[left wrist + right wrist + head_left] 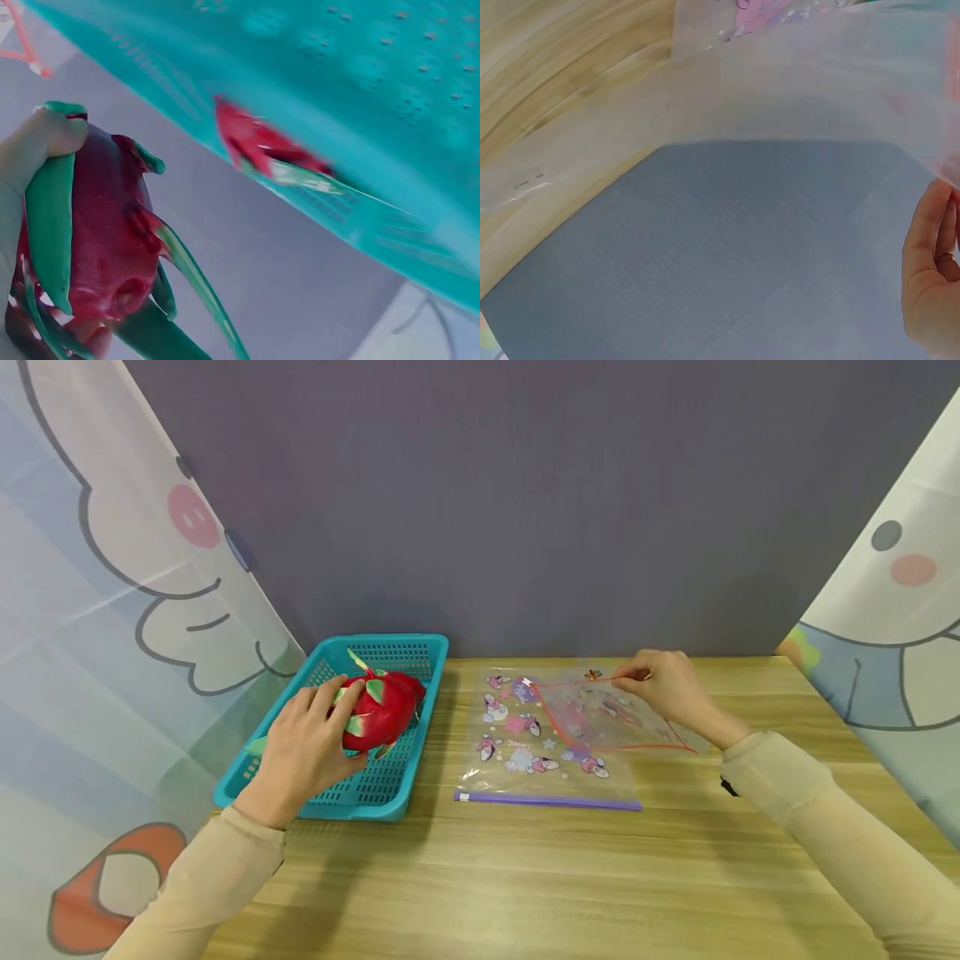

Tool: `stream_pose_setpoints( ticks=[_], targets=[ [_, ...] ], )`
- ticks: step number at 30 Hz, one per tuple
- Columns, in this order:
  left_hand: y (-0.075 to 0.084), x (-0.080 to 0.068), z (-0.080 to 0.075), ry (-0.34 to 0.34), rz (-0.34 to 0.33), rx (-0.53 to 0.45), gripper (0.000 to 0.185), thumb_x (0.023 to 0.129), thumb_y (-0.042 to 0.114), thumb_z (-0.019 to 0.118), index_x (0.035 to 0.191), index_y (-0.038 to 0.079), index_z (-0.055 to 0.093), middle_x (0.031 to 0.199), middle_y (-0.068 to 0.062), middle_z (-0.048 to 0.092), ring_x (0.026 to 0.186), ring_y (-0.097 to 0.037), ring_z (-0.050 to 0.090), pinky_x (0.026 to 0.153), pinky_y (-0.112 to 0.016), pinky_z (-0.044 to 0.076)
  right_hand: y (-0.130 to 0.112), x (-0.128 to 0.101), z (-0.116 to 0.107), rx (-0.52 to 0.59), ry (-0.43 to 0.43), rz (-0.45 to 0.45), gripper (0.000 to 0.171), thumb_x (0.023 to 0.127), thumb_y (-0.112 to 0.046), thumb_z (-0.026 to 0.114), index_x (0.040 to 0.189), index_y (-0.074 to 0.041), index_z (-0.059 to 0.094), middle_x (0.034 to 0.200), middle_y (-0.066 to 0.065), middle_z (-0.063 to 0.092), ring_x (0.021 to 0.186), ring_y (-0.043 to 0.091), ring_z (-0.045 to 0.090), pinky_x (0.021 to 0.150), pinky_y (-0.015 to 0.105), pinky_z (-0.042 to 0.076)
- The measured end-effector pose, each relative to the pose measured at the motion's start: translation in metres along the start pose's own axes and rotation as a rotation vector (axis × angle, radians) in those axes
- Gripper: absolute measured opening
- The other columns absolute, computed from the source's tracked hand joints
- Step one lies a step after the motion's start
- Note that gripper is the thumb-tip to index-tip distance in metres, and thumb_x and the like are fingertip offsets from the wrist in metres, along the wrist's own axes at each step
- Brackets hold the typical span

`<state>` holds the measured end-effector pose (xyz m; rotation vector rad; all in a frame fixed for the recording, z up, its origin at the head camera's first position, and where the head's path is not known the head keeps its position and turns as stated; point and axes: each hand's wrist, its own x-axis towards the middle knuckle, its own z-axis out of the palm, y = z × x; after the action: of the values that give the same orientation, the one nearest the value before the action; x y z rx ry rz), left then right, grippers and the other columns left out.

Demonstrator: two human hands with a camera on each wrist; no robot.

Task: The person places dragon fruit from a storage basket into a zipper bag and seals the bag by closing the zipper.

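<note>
My left hand [303, 747] grips a red dragon fruit [382, 714] with green scales, held over the blue-green basket [352, 812]. In the left wrist view, the thumb lies across one scale of this dragon fruit [109, 217]. A second red, green-scaled fruit [259, 139] shows inside the basket there, partly hidden by its wall. At the right, my right hand [667, 685] pinches the red-edged mouth of a clear zip bag [600, 714], which stands open. In the right wrist view, thumb and fingers meet at the bag's red edge, at the frame's right side.
Under and left of the red-edged bag lies a printed clear bag [517, 777] with a purple zip strip [547, 802], flat on the wooden table [525, 885]. A grey panel [540, 510] rises behind the table. Patterned cloths [67, 693] hang at both sides.
</note>
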<state>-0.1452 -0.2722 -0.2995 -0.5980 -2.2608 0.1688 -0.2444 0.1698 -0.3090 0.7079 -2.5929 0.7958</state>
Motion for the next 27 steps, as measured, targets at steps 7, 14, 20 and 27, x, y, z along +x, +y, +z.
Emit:
stream_pose_setpoints(
  ticks=[7, 14, 20, 27],
  targets=[
    [0.025, 0.021, -0.010, 0.018, -0.082, -0.108, 0.088, 0.044, 0.037, 0.084, 0.119, 0.003, 0.053, 0.113, -0.016, 0.055, 0.092, -0.034, 0.054, 0.072, -0.048, 0.052, -0.004, 0.001, 0.000, 0.005, 0.015, -0.011, 0.005, 0.079, -0.009, 0.071, 0.082, -0.006, 0.073, 0.073, 0.004, 0.065, 0.065, 0.019, 0.061, 0.058, 0.031, 0.049],
    [0.058, 0.032, -0.009, 0.013, -0.091, -0.177, 0.092, 0.043, 0.042, 0.084, 0.120, 0.004, 0.051, 0.114, -0.014, 0.056, 0.094, -0.031, 0.055, 0.071, -0.046, 0.054, -0.006, 0.000, 0.003, 0.022, -0.020, 0.020, 0.006, 0.080, -0.009, 0.070, 0.083, -0.006, 0.073, 0.074, 0.004, 0.065, 0.067, 0.019, 0.061, 0.060, 0.033, 0.049],
    [0.079, 0.038, -0.002, -0.004, -0.078, -0.208, 0.093, 0.045, 0.047, 0.084, 0.121, 0.005, 0.051, 0.114, -0.013, 0.056, 0.097, -0.030, 0.055, 0.073, -0.045, 0.054, -0.006, -0.001, 0.006, 0.025, -0.017, 0.019, 0.006, 0.080, -0.010, 0.070, 0.084, -0.006, 0.073, 0.075, 0.005, 0.066, 0.067, 0.019, 0.061, 0.060, 0.033, 0.049],
    [0.104, 0.043, 0.009, -0.026, -0.101, -0.284, 0.095, 0.045, 0.046, 0.084, 0.124, 0.007, 0.049, 0.116, -0.011, 0.054, 0.095, -0.026, 0.055, 0.072, -0.040, 0.055, -0.007, 0.000, 0.009, 0.038, -0.020, 0.016, 0.007, 0.079, -0.010, 0.071, 0.084, -0.006, 0.073, 0.076, 0.005, 0.066, 0.067, 0.019, 0.060, 0.061, 0.034, 0.049]
  ],
)
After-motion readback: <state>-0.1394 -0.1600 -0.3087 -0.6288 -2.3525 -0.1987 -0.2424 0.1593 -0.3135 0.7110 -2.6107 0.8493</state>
